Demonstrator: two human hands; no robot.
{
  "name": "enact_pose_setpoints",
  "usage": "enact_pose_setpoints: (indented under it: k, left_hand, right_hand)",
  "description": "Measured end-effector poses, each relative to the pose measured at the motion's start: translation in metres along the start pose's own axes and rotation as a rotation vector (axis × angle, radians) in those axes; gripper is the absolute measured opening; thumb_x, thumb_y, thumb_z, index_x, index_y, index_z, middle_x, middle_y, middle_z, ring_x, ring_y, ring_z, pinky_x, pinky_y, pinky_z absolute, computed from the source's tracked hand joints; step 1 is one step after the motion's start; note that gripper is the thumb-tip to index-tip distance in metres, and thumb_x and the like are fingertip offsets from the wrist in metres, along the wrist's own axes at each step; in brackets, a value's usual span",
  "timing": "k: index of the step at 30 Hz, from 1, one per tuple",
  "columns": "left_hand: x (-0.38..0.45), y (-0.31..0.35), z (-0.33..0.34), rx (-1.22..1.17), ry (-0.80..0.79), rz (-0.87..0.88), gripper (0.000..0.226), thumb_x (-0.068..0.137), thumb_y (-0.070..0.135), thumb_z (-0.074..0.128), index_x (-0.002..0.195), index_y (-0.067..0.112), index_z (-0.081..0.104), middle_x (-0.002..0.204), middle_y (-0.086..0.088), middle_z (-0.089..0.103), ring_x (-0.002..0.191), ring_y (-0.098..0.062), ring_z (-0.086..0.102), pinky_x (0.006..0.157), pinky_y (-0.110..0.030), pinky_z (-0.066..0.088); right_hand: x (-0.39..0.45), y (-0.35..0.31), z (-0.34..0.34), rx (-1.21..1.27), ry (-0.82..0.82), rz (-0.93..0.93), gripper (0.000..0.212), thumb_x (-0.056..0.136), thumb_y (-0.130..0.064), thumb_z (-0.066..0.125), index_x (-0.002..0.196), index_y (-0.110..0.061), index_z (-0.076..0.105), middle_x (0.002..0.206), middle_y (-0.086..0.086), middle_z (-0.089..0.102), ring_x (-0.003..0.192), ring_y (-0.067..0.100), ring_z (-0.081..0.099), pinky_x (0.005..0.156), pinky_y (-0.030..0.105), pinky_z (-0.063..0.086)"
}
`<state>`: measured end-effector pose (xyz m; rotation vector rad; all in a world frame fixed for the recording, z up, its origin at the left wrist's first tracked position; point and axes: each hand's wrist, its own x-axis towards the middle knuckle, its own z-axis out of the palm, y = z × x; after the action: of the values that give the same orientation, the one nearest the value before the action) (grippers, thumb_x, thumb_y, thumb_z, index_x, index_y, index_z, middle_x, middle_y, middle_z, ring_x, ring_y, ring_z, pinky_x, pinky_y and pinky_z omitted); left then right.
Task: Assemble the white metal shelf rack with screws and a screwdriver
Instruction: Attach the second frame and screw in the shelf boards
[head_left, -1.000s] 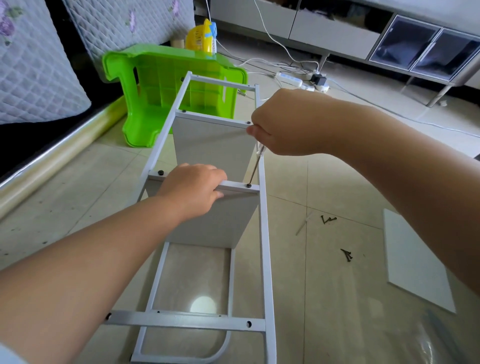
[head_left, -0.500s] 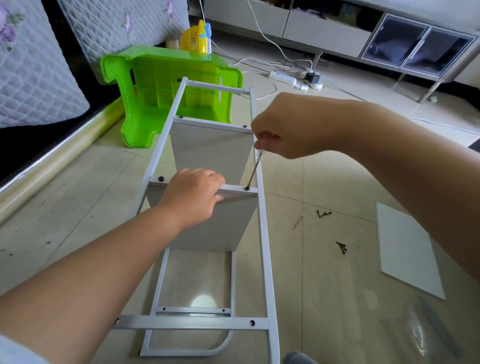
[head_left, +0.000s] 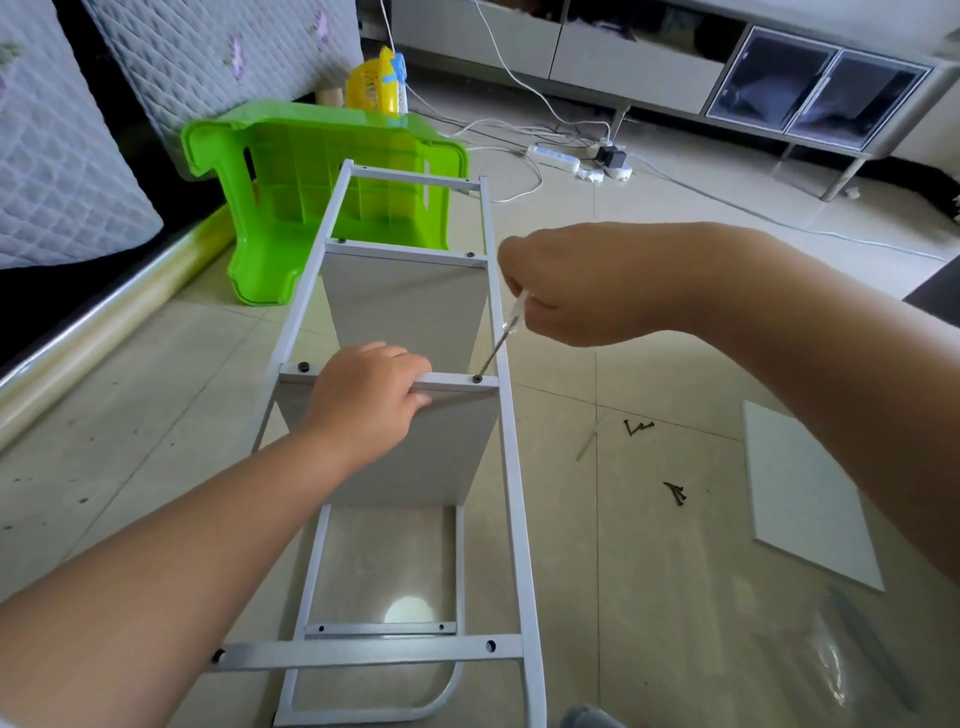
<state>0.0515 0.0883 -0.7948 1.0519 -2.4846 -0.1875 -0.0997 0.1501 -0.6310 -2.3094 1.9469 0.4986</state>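
Note:
The white metal shelf rack (head_left: 511, 483) lies on its side on the tiled floor, two white shelf boards fitted between its rails. My left hand (head_left: 366, 402) grips the top edge of the nearer shelf board (head_left: 441, 447). My right hand (head_left: 576, 283) pinches a thin screwdriver (head_left: 501, 338) with a clear handle. Its tip sits on a black screw (head_left: 477, 380) at the right end of that board's crossbar. Another black screw (head_left: 303, 367) sits at the left end. Loose black screws (head_left: 638, 427) lie on the floor to the right.
A green plastic stool (head_left: 311, 197) lies tipped behind the rack's far end. A loose white shelf board (head_left: 805, 499) lies flat at the right, with more screws (head_left: 675, 492) nearby. A power strip (head_left: 553, 157) and cables run across the far floor. A quilted mattress (head_left: 57, 156) leans at the left.
The view has shifted slightly forward over the rack. My right hand has turned a little on the screwdriver, showing more of its clear handle. My left hand keeps the same hold.

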Motion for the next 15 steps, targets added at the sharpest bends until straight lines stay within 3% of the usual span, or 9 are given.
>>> enact_pose_setpoints:
  k: [3, 6, 9, 15]
  left_hand:
    - [-0.001, 0.002, -0.001, -0.007, 0.016, -0.023, 0.018, 0.061, 0.002, 0.08, 0.064, 0.001, 0.063, 0.052, -0.009, 0.053, 0.053, -0.031, 0.052, 0.052, -0.028, 0.031]
    - [-0.001, 0.004, 0.001, -0.001, 0.046, -0.018, 0.016, 0.064, 0.003, 0.079, 0.065, 0.002, 0.063, 0.053, -0.009, 0.054, 0.054, -0.031, 0.052, 0.054, -0.028, 0.029]
    - [-0.002, 0.002, 0.004, -0.005, 0.049, -0.019, 0.013, 0.067, 0.004, 0.077, 0.07, 0.002, 0.065, 0.057, -0.01, 0.056, 0.058, -0.031, 0.052, 0.057, -0.028, 0.027]
    - [0.001, 0.004, 0.003, -0.008, 0.043, -0.027, 0.011, 0.079, 0.011, 0.069, 0.078, 0.001, 0.064, 0.067, -0.01, 0.057, 0.071, -0.03, 0.05, 0.061, -0.028, 0.021]
  right_hand:
    - [0.001, -0.001, 0.0, -0.052, 0.024, -0.07, 0.012, 0.097, -0.017, 0.037, 0.088, -0.013, 0.031, 0.068, -0.004, 0.031, 0.069, 0.022, 0.038, 0.062, 0.03, 0.031]
    - [-0.001, -0.009, -0.002, -0.152, 0.101, -0.085, 0.022, 0.098, -0.025, 0.037, 0.08, -0.013, 0.034, 0.063, -0.003, 0.027, 0.066, 0.023, 0.034, 0.065, 0.03, 0.032]
    - [0.004, -0.009, -0.002, -0.143, 0.081, -0.008, 0.039, 0.099, -0.025, 0.033, 0.062, -0.012, 0.032, 0.062, -0.002, 0.03, 0.073, 0.023, 0.037, 0.07, 0.032, 0.037]
    - [0.018, -0.011, -0.001, -0.105, 0.043, 0.116, 0.036, 0.098, -0.019, 0.036, 0.063, -0.012, 0.037, 0.064, -0.002, 0.034, 0.079, 0.024, 0.042, 0.069, 0.028, 0.034]
